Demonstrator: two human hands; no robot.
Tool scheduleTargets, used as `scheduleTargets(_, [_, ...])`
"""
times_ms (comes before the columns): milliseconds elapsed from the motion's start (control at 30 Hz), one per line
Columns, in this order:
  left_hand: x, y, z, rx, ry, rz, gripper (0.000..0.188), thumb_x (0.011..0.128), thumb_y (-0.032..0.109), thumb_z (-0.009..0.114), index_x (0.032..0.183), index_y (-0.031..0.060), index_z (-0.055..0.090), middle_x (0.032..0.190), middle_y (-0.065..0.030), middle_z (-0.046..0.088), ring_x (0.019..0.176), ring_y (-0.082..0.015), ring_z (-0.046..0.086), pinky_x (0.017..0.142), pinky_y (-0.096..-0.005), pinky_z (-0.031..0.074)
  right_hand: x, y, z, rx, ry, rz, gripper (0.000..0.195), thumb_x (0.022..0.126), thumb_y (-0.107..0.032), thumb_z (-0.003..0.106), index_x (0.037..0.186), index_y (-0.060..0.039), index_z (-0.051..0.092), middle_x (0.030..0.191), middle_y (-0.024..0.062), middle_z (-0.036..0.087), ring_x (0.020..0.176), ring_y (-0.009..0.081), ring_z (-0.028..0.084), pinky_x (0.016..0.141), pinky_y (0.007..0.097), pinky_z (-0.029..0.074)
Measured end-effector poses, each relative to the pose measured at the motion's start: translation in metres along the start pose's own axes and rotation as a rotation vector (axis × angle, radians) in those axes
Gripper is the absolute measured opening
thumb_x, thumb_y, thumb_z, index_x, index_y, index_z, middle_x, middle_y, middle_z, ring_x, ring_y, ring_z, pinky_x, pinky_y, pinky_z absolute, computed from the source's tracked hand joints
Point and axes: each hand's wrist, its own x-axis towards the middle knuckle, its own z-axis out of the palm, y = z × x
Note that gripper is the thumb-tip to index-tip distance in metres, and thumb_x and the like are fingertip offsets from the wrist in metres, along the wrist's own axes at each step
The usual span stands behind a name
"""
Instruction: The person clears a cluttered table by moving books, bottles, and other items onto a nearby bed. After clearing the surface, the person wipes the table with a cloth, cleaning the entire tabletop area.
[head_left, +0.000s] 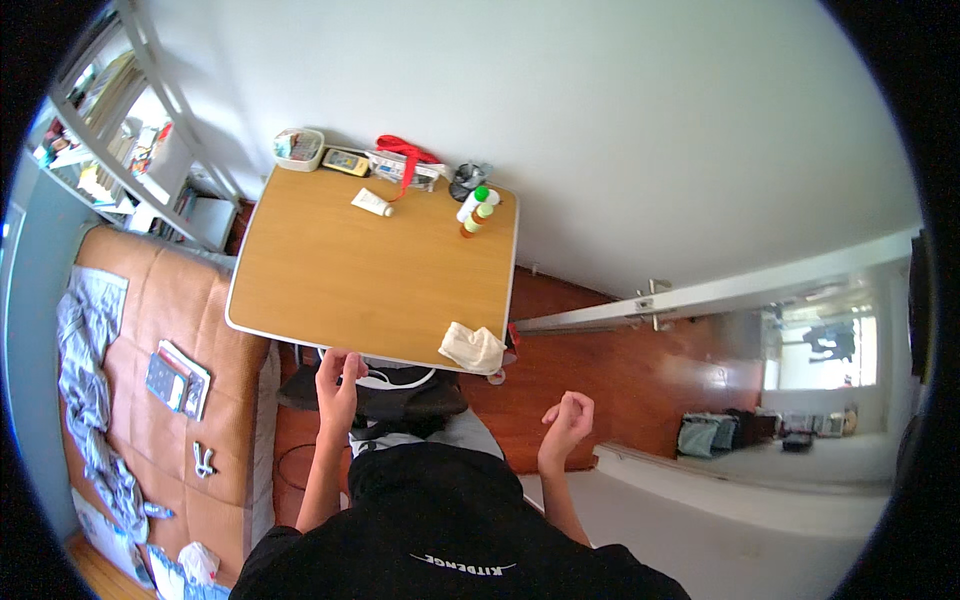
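Observation:
My left hand (341, 379) is just off the front edge of a wood-topped table (360, 262), fingers loosely bent and nothing seen in them. To the right of the table's front corner, my right hand (568, 427) is raised over the floor, loosely curled without a visible object. A folded cream cloth (472, 346) lies on the front right corner of the tabletop, between the two hands. Farther back rests a white squeeze tube (371, 202). Bottles stand at the back right, among them a green-capped white bottle (472, 204) and an amber bottle (475, 221) with a pale cap.
Along the table's back sit a plastic tub (298, 149), a yellow-framed meter (346, 162), a clear pouch (405, 171) with a red strap and a dark bag (469, 180). A bed (195, 337) flanks the left. A door (600, 312) stands ajar at right.

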Motion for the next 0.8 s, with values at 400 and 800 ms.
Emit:
scheduleTargets(400, [-0.062, 0.021, 0.098, 0.235, 0.632, 0.017, 0.010, 0.107, 0.009, 0.059, 0.105, -0.0002, 0.063, 0.088, -0.0047, 0.066, 0.081, -0.0121, 0.063, 0.076, -0.0264, 0.053, 0.222, 0.121, 0.179, -0.135, -0.563, -0.191, 0.045, 0.095, -0.020, 0.075, 0.131, -0.0039, 0.053, 0.101, 0.0094, 0.058, 0.093, 0.0227, 0.060, 0.087, 0.0392, 0.051])
scheduleTargets(800, [-0.072, 0.034, 0.223, 0.462, 0.427, -0.181, 0.009, 0.103, 0.006, 0.065, 0.102, -0.0022, 0.065, 0.087, -0.0061, 0.069, 0.081, -0.0128, 0.067, 0.073, -0.0280, 0.053, 0.328, 0.194, 0.317, -0.253, -0.536, -0.378, 0.094, 0.077, -0.035, 0.093, 0.148, -0.0016, 0.042, 0.141, 0.0241, 0.051, 0.127, 0.0411, 0.055, 0.106, 0.0518, 0.048])
